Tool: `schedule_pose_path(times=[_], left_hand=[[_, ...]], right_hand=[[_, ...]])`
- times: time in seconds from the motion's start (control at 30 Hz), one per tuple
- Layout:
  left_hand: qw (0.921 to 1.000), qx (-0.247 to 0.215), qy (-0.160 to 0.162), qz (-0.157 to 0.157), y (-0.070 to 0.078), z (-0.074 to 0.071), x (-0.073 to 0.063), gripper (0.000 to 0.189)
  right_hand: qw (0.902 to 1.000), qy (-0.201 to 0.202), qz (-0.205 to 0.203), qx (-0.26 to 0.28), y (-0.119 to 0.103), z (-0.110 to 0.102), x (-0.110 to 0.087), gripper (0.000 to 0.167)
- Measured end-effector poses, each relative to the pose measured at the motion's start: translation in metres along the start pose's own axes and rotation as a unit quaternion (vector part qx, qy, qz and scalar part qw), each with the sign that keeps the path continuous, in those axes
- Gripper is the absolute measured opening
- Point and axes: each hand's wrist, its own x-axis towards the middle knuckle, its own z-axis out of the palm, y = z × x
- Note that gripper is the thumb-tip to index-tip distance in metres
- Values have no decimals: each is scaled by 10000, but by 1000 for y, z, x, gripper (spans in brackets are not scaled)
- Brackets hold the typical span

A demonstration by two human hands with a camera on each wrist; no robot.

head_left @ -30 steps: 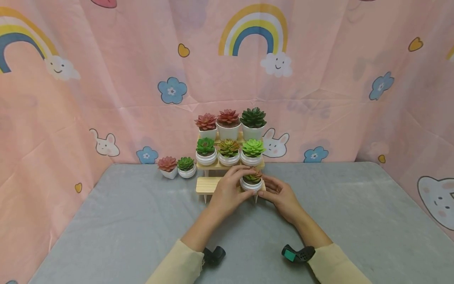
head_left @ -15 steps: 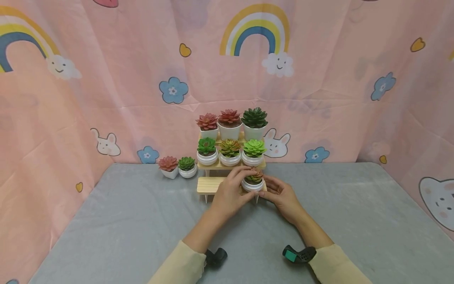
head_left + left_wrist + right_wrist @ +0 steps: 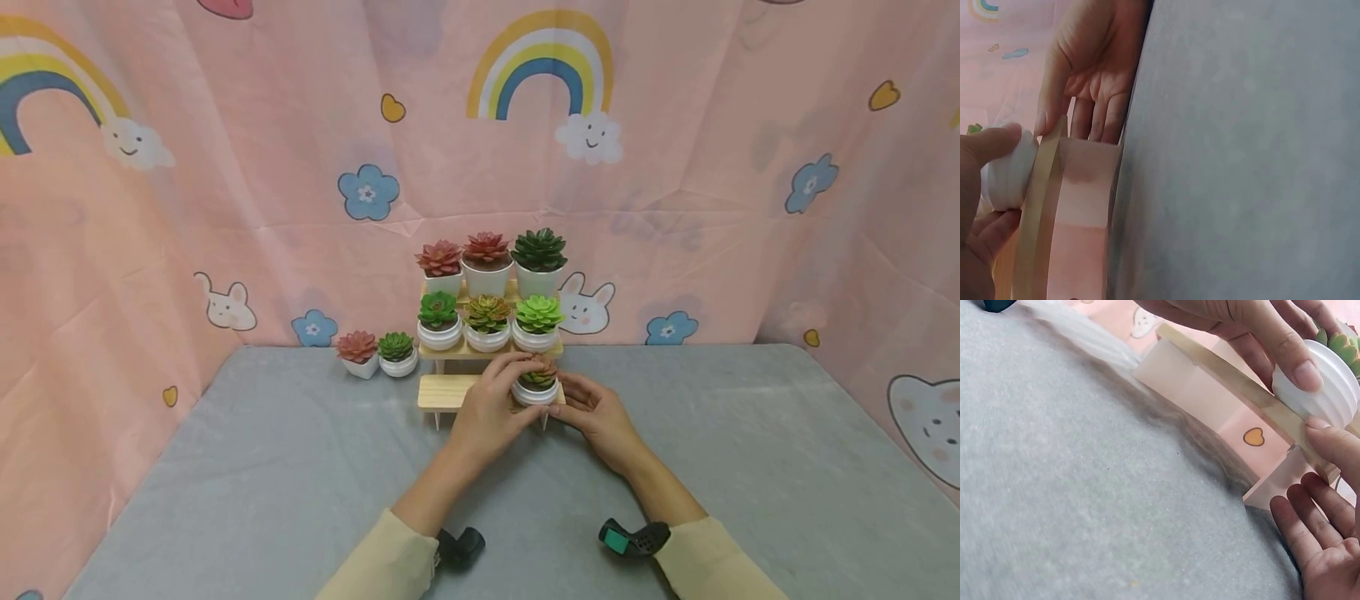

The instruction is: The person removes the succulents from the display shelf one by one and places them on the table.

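On the right end of the lowest step of a three-tier wooden stand (image 3: 442,392) sits a potted succulent (image 3: 535,393), reddish-green in a ribbed white pot. My left hand (image 3: 487,412) holds this pot, its thumb in front and other fingers over the far side and leaves. At the step's right end is my right hand (image 3: 600,425). Its thumb presses the wooden edge beside the pot in the right wrist view, with the fingers (image 3: 1304,531) around the clear leg below. The left wrist view shows the white pot (image 3: 1010,175) resting against the board.
Several succulents in white pots, such as the light green one (image 3: 538,315), fill the two upper tiers. A pink succulent (image 3: 357,354) and a small green succulent (image 3: 397,354) stand on the grey tablecloth (image 3: 262,467) left of the stand. Behind hangs a pink printed curtain (image 3: 480,183).
The head view has shifted very slightly. Both hands keep their places at the pot and the step's end, and the plants stay where they were.
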Motion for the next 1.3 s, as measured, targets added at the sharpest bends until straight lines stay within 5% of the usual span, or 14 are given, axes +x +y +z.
schedule_pose_path(times=[0.33,0.73,0.97,1.3], left_hand=[[9989,-248,-46,393,7,-10,4,53],[9984,-308,105,471,31,-35,11,54],[9979,-192,435,450,40,-59,15,52],[9931,-140,1147,192,32,-99,21,54]], right_hand=[[10000,16,69,46,0,1,0,64],[9998,63,188,22,2,3,2,64],[9999,-10,13,131,2,2,0,60],[9999,85,119,5,0,2,1,60]])
